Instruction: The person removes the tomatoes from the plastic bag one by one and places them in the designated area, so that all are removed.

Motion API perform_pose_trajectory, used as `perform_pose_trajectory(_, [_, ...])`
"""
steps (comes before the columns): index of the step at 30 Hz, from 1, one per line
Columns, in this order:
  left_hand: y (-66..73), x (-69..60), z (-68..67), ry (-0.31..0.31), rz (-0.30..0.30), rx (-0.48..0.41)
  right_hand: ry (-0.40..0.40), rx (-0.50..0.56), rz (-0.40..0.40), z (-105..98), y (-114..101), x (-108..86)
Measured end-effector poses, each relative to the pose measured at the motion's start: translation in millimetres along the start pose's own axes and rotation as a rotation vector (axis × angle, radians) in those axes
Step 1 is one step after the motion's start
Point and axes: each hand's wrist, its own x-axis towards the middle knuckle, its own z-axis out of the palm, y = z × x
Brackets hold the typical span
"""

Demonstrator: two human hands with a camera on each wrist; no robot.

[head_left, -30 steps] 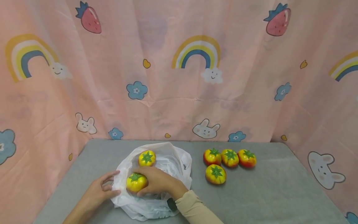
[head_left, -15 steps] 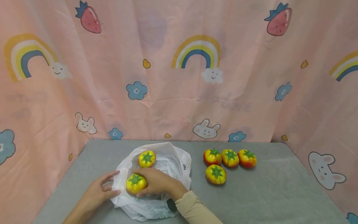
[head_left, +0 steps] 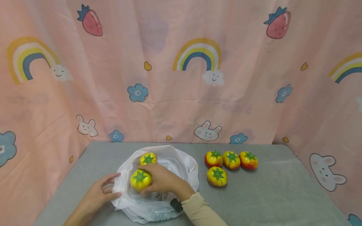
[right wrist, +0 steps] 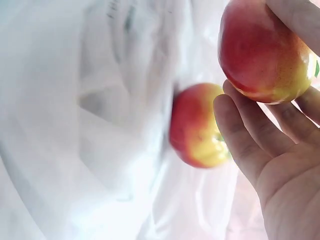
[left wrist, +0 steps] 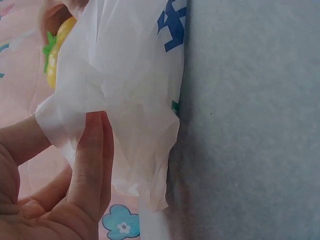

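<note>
A white plastic bag [head_left: 127, 201] lies with its mouth spread wide on the grey table. My right hand [head_left: 167, 180] holds a yellow-red tomato-like fruit [head_left: 140, 180] over the bag's mouth, thumb on one side and fingers on the other; the right wrist view shows this fruit [right wrist: 265, 50] in the grip. A second fruit [head_left: 147, 158] rests inside the bag just behind it. My left hand [head_left: 97, 194] is at the bag's left rim; in the left wrist view its fingers [left wrist: 90, 165] hold the thin plastic edge between them.
Right of the bag, several similar fruits sit on the table: a row of three, with the middle one [head_left: 232, 160], and one [head_left: 217, 176] in front. A pink patterned curtain [head_left: 169, 116] hangs behind the table [head_left: 268, 194] and at both sides.
My right hand has shifted slightly right and up in the head view, with the fruit in its grip. The bag's right side bulges further out. My left hand stays at the rim.
</note>
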Motion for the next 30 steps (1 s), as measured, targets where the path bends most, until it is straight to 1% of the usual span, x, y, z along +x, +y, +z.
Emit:
perform_pose_trajectory(5, [-0.8,1.2,0.8,0.006,0.002,0.013,0.047,0.009,-0.013,-12.8,-3.2,-9.0])
perform_pose_trajectory(10, [0.1,1.5,1.6,0.005,-0.002,0.024,0.084,0.010,-0.013,-21.1,-4.2,-16.9])
perform_pose_trajectory(15, [1.8,2.1,2.7,0.009,0.001,0.048,0.091,0.023,0.012,-25.9,-2.4,-23.2])
perform_pose_trajectory(21, [2.6,1.7,1.2,0.004,0.000,0.062,0.105,0.004,0.002,-28.0,2.6,-28.8])
perform_pose_trajectory(25, [2.2,0.0,0.6,0.004,0.011,0.054,0.100,0.031,0.047,-30.4,9.1,-36.2])
perform_pose_trajectory(30, [0.0,-0.9,0.5,0.006,0.033,0.030,0.109,0.079,0.082,-39.7,16.2,-49.6])
